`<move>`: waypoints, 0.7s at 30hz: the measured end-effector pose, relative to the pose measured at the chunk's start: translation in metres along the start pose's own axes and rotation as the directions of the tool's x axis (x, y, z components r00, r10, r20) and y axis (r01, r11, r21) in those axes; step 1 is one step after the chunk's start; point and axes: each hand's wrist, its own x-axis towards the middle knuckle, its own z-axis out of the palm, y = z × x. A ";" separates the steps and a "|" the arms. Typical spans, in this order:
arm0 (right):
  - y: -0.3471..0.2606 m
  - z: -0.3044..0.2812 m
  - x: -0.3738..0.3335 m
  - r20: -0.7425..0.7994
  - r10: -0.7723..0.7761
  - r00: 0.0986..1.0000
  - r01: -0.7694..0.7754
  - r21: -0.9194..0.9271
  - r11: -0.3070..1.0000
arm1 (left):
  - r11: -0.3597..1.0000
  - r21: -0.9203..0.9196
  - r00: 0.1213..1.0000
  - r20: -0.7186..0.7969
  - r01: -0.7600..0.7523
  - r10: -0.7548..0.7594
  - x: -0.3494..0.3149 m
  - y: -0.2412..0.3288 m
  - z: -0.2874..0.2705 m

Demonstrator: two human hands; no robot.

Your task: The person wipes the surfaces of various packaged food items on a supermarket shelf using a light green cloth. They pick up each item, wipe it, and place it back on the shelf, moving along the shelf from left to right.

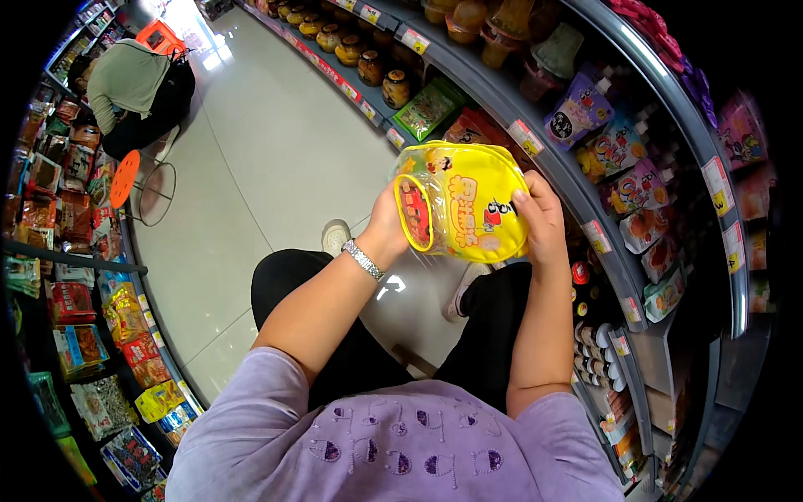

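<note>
Between both hands I hold a yellow and clear plastic gift bag [481,197] with cartoon print and a yellow-rimmed oval pocket showing red at its left end. My left hand [387,219], with a silver watch [363,259] on the wrist, grips the bag's left side; its fingers are partly hidden behind the bag. At the right edge, my right hand [542,219] pinches the yellow side, thumb in front. The bag is held above my knees, close to the shelf on the right. A green packet [428,110] lies on that shelf just beyond it.
Shelves on the right carry spouted pouches [577,109], jars [396,88] and jelly cups [467,21]. Along the left runs a low display of snack packets [71,301]. A co-worker [134,84] crouches in the far left aisle, near an orange round-topped wire stand [125,178].
</note>
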 end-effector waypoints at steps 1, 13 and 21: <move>0.001 0.002 0.002 -0.038 -0.005 0.999 0.001 -0.116 0.993 | 0.999 -0.030 0.999 0.001 -0.034 0.034 0.002 -0.001 -0.004; 0.041 -0.016 0.019 -0.221 -0.349 0.911 0.181 -0.547 0.817 | 0.938 0.179 0.912 -0.238 -0.296 0.334 0.027 0.027 0.003; 0.073 -0.037 0.034 -0.081 -0.024 0.996 -0.059 -0.867 0.494 | 0.903 0.181 0.879 -0.219 -0.390 0.424 0.016 0.054 0.031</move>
